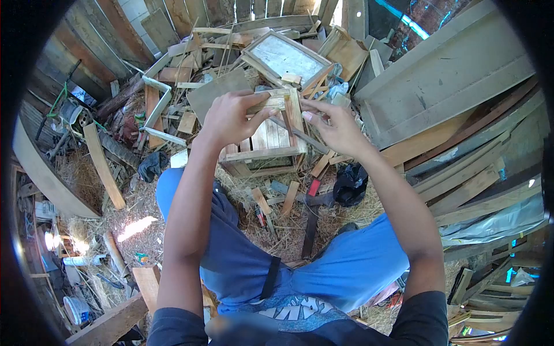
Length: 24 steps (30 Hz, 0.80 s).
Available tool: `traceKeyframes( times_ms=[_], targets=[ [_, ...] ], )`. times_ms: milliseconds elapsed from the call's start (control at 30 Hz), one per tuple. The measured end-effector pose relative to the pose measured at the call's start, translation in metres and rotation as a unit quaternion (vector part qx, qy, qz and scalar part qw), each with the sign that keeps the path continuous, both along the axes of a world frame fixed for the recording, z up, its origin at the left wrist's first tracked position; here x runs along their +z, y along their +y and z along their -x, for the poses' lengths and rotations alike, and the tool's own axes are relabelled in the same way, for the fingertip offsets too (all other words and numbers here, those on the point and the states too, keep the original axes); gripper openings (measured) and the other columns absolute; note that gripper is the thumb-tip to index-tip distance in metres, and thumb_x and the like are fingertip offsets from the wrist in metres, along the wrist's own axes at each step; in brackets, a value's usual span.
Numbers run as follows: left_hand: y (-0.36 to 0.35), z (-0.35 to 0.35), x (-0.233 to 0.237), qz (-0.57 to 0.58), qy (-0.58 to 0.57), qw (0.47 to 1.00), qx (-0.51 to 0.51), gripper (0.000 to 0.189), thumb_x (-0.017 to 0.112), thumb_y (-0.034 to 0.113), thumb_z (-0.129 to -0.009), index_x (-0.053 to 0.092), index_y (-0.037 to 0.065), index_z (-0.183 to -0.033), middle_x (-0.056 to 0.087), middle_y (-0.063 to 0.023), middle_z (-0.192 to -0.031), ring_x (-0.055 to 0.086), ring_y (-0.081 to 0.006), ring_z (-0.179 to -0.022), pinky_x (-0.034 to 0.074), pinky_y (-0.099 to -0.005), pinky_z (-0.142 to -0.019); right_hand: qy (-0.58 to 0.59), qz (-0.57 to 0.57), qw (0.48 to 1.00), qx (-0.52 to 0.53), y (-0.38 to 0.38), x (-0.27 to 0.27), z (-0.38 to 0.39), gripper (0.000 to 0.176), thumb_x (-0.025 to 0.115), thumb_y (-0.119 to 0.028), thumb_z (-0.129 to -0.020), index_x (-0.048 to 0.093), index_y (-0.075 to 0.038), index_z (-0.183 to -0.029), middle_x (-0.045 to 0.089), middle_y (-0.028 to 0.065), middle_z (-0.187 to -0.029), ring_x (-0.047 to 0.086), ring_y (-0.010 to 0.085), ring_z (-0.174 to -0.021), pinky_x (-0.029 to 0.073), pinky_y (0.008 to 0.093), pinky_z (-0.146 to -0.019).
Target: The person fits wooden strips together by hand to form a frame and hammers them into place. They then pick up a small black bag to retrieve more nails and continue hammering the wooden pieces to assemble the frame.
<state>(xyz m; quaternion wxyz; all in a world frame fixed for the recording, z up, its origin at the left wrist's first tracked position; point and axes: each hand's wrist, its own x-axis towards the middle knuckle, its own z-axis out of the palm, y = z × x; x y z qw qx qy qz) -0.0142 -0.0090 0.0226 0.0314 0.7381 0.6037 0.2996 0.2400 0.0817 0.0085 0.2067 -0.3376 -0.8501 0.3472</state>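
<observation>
A small wooden piece is up over a slatted wooden box, between 2 hands. The left hand has thumb and fingers clamped on it; the right hand has fingertips at its far end, though whether they grip I cannot tell. A framed panel and scrap wood crowd behind the box; 1 black bag lies nearer, right. Straw litters the floor, below a plank wall.
</observation>
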Motion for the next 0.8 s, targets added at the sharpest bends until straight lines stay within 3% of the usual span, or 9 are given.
traceKeyframes(
  times_ms=[133, 200, 300, 367, 433, 533, 733, 800],
  targets=[
    [0.005, -0.001, -0.012, 0.040, 0.026, 0.999, -0.014, 0.038, 0.076, 0.034, -0.088, 0.076, 0.005, -0.112, 0.074, -0.0185, -0.097, 0.071, -0.0383, -0.088, 0.056, -0.0441, -0.077, -0.010, 0.000, 1.000, 0.005, 0.004, -0.033, 0.000, 0.045, 0.065, -0.025, -0.100, 0.060, -0.004, -0.140, 0.071, 0.0177, -0.125, 0.069, 0.0251, -0.110, 0.051, 0.0374, -0.095],
    [0.008, -0.004, -0.022, 0.063, 0.028, 0.998, -0.013, 0.039, 0.075, 0.038, -0.089, 0.077, 0.007, -0.113, 0.075, -0.0175, -0.100, 0.071, -0.0390, -0.092, 0.056, -0.0451, -0.081, -0.046, -0.005, 0.999, 0.013, 0.002, -0.052, 0.005, 0.050, 0.070, -0.022, -0.093, 0.060, 0.001, -0.137, 0.068, 0.0269, -0.120, 0.068, 0.0389, -0.110, 0.052, 0.0433, -0.095],
    [0.007, -0.010, -0.032, 0.082, 0.035, 0.996, -0.003, 0.041, 0.074, 0.040, -0.090, 0.076, 0.008, -0.115, 0.075, -0.0172, -0.104, 0.070, -0.0392, -0.096, 0.056, -0.0452, -0.083, -0.007, 0.034, 0.998, 0.049, -0.002, -0.072, 0.013, 0.052, 0.072, -0.019, -0.093, 0.057, 0.001, -0.139, 0.068, 0.0219, -0.125, 0.069, 0.0316, -0.107, 0.053, 0.0400, -0.093],
    [0.010, -0.011, -0.040, 0.083, 0.027, 0.996, -0.010, 0.041, 0.074, 0.040, -0.090, 0.076, 0.009, -0.116, 0.075, -0.0175, -0.105, 0.070, -0.0390, -0.097, 0.056, -0.0453, -0.084, -0.003, 0.005, 0.999, 0.046, -0.006, -0.083, 0.019, 0.053, 0.073, -0.016, -0.091, 0.057, 0.002, -0.138, 0.070, 0.0218, -0.119, 0.070, 0.0330, -0.105, 0.054, 0.0415, -0.091],
    [0.010, -0.015, -0.042, 0.083, 0.019, 0.996, -0.015, 0.042, 0.074, 0.041, -0.090, 0.076, 0.009, -0.117, 0.075, -0.0178, -0.106, 0.070, -0.0388, -0.097, 0.056, -0.0454, -0.084, -0.021, 0.062, 0.998, 0.005, -0.008, -0.089, 0.025, 0.047, 0.073, -0.015, -0.091, 0.061, 0.002, -0.133, 0.073, 0.0211, -0.109, 0.071, 0.0357, -0.100, 0.054, 0.0420, -0.090],
    [0.010, -0.015, -0.046, 0.110, 0.031, 0.993, -0.018, 0.042, 0.074, 0.041, -0.091, 0.075, 0.009, -0.118, 0.074, -0.0180, -0.108, 0.070, -0.0381, -0.098, 0.056, -0.0458, -0.085, -0.052, 0.057, 0.997, -0.001, -0.008, -0.090, 0.028, 0.043, 0.074, -0.016, -0.090, 0.063, 0.004, -0.127, 0.073, 0.0232, -0.103, 0.071, 0.0390, -0.099, 0.053, 0.0427, -0.089],
    [0.013, -0.017, -0.056, 0.087, 0.017, 0.995, -0.037, 0.036, 0.069, 0.042, -0.092, 0.074, 0.013, -0.112, 0.074, -0.0157, -0.100, 0.070, -0.0385, -0.094, 0.055, -0.0496, -0.079, -0.040, 0.006, 0.999, 0.010, -0.009, -0.090, 0.023, 0.042, 0.073, -0.018, -0.091, 0.063, 0.008, -0.122, 0.070, 0.0309, -0.104, 0.069, 0.0435, -0.102, 0.054, 0.0476, -0.087],
    [0.013, -0.019, -0.054, 0.101, 0.025, 0.994, -0.028, 0.040, 0.071, 0.042, -0.093, 0.075, 0.013, -0.120, 0.075, -0.0166, -0.105, 0.071, -0.0374, -0.096, 0.056, -0.0456, -0.082, -0.033, 0.009, 0.999, 0.009, -0.009, -0.093, 0.022, 0.042, 0.073, -0.019, -0.092, 0.063, 0.008, -0.122, 0.070, 0.0311, -0.103, 0.069, 0.0442, -0.101, 0.054, 0.0483, -0.087]
  ],
)
